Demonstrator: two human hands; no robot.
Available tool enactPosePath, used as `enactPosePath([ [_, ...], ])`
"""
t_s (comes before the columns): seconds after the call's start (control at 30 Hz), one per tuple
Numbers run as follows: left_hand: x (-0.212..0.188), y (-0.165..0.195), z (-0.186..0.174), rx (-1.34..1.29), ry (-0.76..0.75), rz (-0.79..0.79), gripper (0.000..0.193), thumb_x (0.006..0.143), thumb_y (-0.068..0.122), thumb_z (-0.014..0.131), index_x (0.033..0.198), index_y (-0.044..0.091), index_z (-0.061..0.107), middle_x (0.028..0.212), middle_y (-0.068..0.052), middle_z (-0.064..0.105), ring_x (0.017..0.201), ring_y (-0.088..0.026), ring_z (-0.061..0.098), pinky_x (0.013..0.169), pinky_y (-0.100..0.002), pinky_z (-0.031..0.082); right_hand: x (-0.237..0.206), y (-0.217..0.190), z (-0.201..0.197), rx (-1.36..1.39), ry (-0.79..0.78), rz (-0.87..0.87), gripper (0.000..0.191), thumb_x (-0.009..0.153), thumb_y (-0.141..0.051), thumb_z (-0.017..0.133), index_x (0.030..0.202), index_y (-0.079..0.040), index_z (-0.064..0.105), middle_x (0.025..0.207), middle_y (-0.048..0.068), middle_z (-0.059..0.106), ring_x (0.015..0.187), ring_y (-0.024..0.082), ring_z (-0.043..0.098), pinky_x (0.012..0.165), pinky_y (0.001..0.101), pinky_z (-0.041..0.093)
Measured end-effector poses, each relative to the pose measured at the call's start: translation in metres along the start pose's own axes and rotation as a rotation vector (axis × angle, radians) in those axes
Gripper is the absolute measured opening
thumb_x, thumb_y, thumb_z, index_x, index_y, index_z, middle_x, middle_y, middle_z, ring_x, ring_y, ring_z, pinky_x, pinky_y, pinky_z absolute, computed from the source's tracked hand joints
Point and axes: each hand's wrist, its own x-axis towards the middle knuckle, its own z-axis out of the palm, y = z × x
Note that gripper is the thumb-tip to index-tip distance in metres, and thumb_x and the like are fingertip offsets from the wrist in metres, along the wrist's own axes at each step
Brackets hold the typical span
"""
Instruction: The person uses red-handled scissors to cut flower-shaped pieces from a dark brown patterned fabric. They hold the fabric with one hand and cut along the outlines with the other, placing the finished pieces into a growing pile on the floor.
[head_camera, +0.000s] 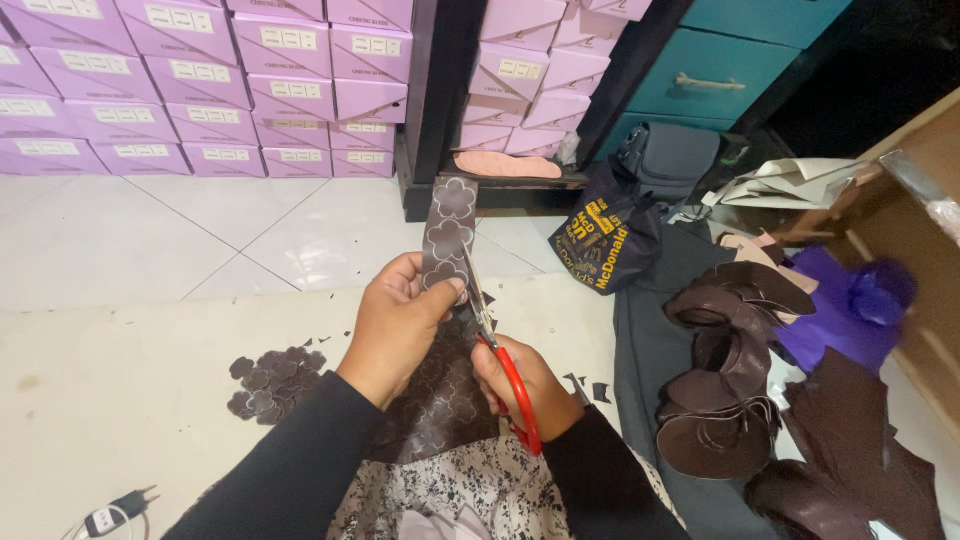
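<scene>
My left hand (395, 320) pinches the brown flower-marked strip (448, 232) upright; my right hand (520, 385) grips red scissors (500, 365) cutting it; a pile of cut flowers (272, 382) lies left; much sheet (440, 405) remains uncut, I judge.

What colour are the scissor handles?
Red, seen in the head view: scissors in the right hand.

Your left hand (395, 325) holds the dark brown strip of leather marked with flower outlines (447, 235) upright in front of you, with your right hand (525, 385) just to its right, its fingers in the red-handled scissors (500, 360) whose blades meet the strip's right edge. On the floor to the left of your left arm lies the pile of cut dark brown flower pieces (272, 383), and well to the right lie the curled dark brown leather offcuts (730, 370). Behind it all, the stacked lilac cardboard boxes (200, 80) stand against the far wall, with the dark printed bag (605, 240) before them to the right.
</scene>
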Motion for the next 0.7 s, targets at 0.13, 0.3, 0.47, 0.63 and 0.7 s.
enactPosePath([
  [0.13,-0.0004,0.0013,-0.0004,0.012,0.03,-0.037,0.015,0.09,0.002,0.067,0.105,0.001,0.063,0.088,-0.003,0.072,0.075,-0.007,0.064,0.068,-0.022,0.051,0.0003,-0.0018,0.002,-0.052,0.021,0.007,0.045,0.103,-0.049,0.049,0.081,-0.01,0.05,0.063,-0.002,0.049,0.053,0.009,0.047,0.05,0.0238,0.041],
  [0.3,0.0005,0.0028,-0.0002,-0.025,0.043,-0.048,0.015,0.09,0.002,0.067,0.104,0.001,0.063,0.088,-0.003,0.072,0.076,-0.007,0.065,0.07,-0.022,0.052,0.0009,-0.0008,0.0044,0.052,0.067,0.114,0.045,0.102,-0.049,0.051,0.078,-0.01,0.049,0.06,-0.002,0.047,0.048,0.008,0.042,0.045,0.0249,0.036],
  [0.47,0.0015,0.0059,-0.0016,-0.03,0.03,-0.034,0.017,0.089,0.0,0.067,0.105,-0.001,0.062,0.088,-0.005,0.072,0.075,-0.009,0.066,0.068,-0.023,0.053,0.0007,0.0027,0.003,0.04,0.088,0.1,0.045,0.101,-0.048,0.056,0.077,-0.011,0.05,0.059,-0.003,0.045,0.048,0.007,0.04,0.044,0.0247,0.034],
  [0.63,0.0015,0.0084,-0.0028,-0.011,-0.001,0.006,0.02,0.088,-0.002,0.067,0.107,-0.001,0.061,0.089,-0.005,0.073,0.075,-0.008,0.066,0.067,-0.022,0.053,-0.0003,0.0035,0.0017,0.019,0.069,0.07,0.045,0.102,-0.048,0.056,0.078,-0.009,0.05,0.06,-0.003,0.045,0.048,0.008,0.04,0.044,0.0249,0.034],
  [0.7,0.0016,0.0091,-0.0036,-0.017,-0.016,0.0,0.021,0.088,-0.002,0.067,0.108,-0.002,0.06,0.089,-0.006,0.073,0.075,-0.008,0.067,0.065,-0.022,0.052,-0.0009,0.0026,0.0017,0.023,0.035,0.064,0.044,0.102,-0.047,0.052,0.08,-0.009,0.05,0.061,-0.001,0.047,0.048,0.009,0.044,0.045,0.025,0.037],
])
